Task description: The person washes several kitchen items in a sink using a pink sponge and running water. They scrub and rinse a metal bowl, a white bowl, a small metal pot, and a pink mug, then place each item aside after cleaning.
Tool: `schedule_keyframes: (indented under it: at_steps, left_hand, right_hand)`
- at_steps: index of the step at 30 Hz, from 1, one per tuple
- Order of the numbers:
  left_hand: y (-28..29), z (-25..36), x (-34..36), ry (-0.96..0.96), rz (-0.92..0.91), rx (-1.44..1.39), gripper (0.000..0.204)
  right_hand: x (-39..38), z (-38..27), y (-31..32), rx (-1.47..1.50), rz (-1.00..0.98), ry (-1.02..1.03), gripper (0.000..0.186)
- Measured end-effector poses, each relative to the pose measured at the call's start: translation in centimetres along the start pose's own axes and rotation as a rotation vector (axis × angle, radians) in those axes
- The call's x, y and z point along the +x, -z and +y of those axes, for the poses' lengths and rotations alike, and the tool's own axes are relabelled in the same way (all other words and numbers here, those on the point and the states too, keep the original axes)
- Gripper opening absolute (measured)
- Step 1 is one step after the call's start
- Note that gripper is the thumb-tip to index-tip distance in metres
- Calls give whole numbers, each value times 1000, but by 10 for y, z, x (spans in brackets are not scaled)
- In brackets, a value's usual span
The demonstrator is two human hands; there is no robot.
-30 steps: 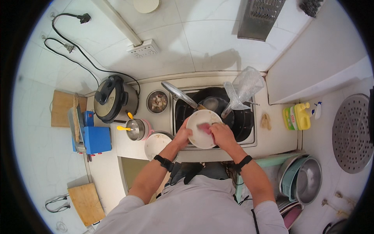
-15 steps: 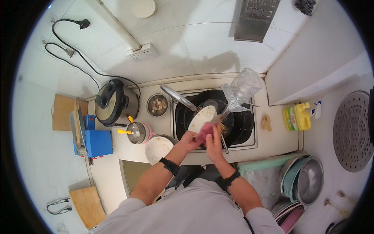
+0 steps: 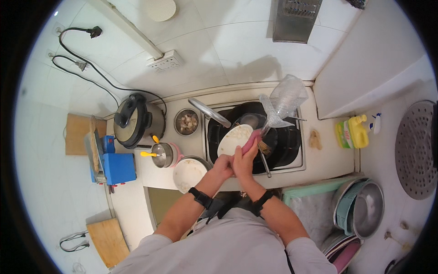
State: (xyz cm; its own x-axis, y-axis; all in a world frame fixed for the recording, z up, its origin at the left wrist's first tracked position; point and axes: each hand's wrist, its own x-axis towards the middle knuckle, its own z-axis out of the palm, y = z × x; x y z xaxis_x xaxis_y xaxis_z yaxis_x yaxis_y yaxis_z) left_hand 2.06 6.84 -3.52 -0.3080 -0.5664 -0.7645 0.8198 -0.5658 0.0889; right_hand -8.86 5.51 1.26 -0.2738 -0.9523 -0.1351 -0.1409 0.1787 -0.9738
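Over the near part of the sink, my left hand (image 3: 222, 166) and my right hand (image 3: 245, 162) are pressed together around a bunched pink cloth (image 3: 252, 140). The right fingers lie along the cloth; the left fingers are mostly hidden behind the right hand. Just beyond them is a tilted white bowl (image 3: 235, 139) with food bits inside; whether it rests on something is hidden. A dark pan (image 3: 289, 146) fills much of the steel sink (image 3: 301, 155). Clear mesh (image 3: 287, 98) hangs at the faucet, close to the cloth's far end.
Left of the sink stand another white bowl (image 3: 189, 173), a steel bowl of scraps (image 3: 187, 122), small cups with yellow-handled utensils (image 3: 162, 155) and an electric pressure cooker (image 3: 139, 121). A yellow jug (image 3: 353, 132) stands right. Basins (image 3: 367, 212) are stacked near right.
My right hand has closed further over the pink cloth, which now looks narrower and more squeezed. The hands remain together over the sink, and the view has shifted slightly.
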Motion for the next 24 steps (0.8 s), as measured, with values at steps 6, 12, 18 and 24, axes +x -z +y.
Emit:
schedule_keyframes:
  at_steps: [6, 12, 18, 24]
  left_hand:
    - [-22, 39, -42, 48, 62, 395, 63]
    - [-60, -9, -49, -352, 200, 294, 78]
    - [-48, -23, -33, -490, 77, 349, 82]
    - [-16, 48, -32, 10, -56, 556, 69]
  right_hand:
    - [88, 20, 47, 421, -391, -777, 32]
    - [77, 21, 47, 604, -308, -665, 57]
    - [24, 12, 23, 329, 19, -462, 73]
    - [75, 18, 66, 590, -364, -770, 81]
